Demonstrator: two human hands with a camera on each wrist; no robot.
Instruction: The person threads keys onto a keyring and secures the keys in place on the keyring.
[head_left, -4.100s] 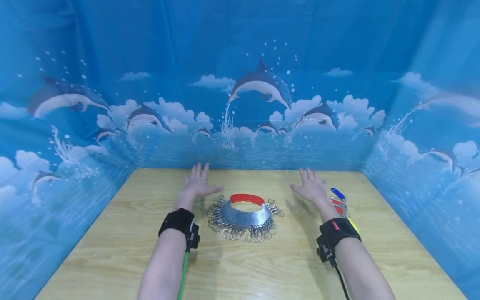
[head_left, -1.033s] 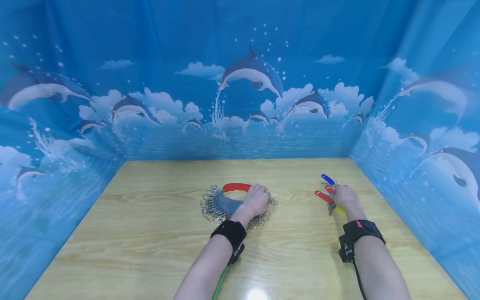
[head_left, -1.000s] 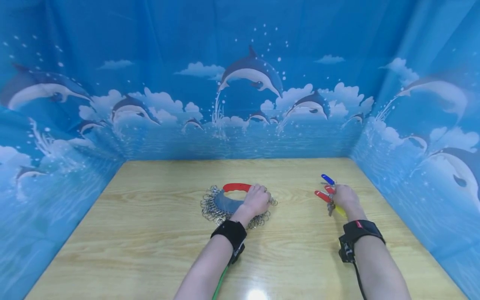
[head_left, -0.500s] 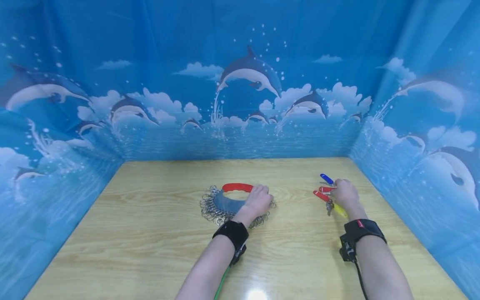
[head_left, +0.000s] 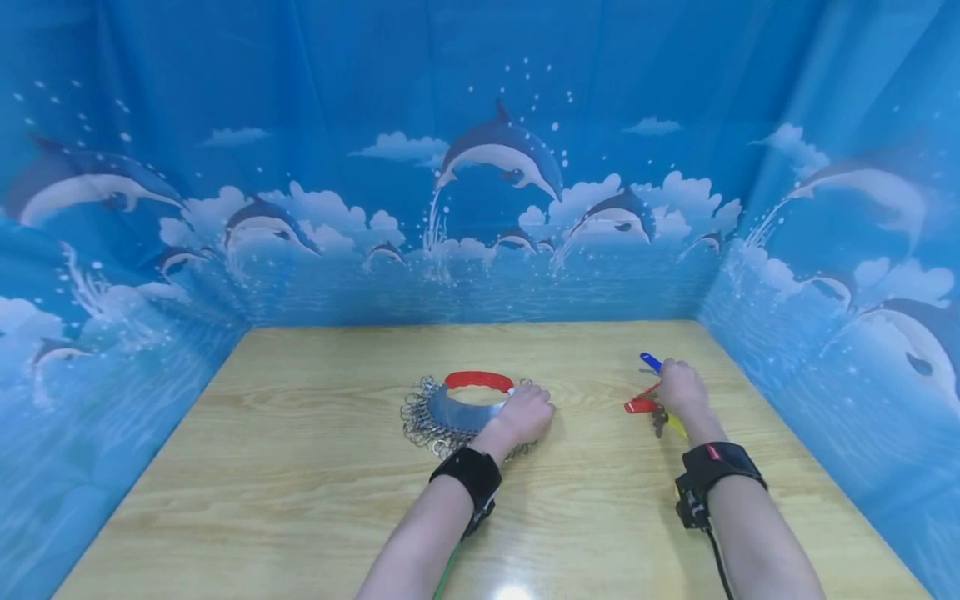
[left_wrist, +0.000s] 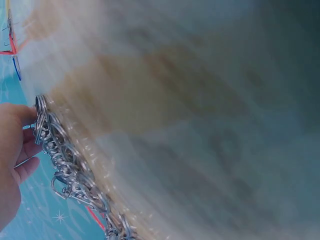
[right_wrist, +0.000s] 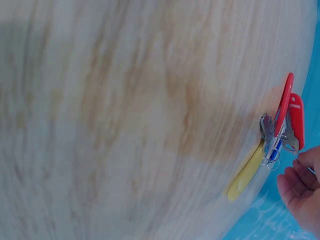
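A crescent-shaped metal plate [head_left: 461,412] with a red handle [head_left: 478,381] lies mid-table, its curved edge hung with many metal clips and rings [head_left: 427,433]. At its right end my left hand [head_left: 527,412] pinches a metal clip; in the left wrist view the fingertips meet the clips [left_wrist: 42,120] at the top of the row. Further right, my right hand [head_left: 684,392] is over a small pile of tagged keys. The right wrist view has thumb and fingers pinching the ring end of a key with a red tag [right_wrist: 297,120].
Around the right hand lie another red tag [head_left: 640,407], a blue tag [head_left: 649,362], a yellow tag [head_left: 677,426] and loose keys [head_left: 660,421]. A blue dolphin-print curtain [head_left: 480,275] closes the table [head_left: 337,500] at the back and sides.
Both hands lay flat with spread fingers at first; later they reached the clips and keys. Since half a second ago, the left hand shifted slightly right and one red tag turned edge-on.
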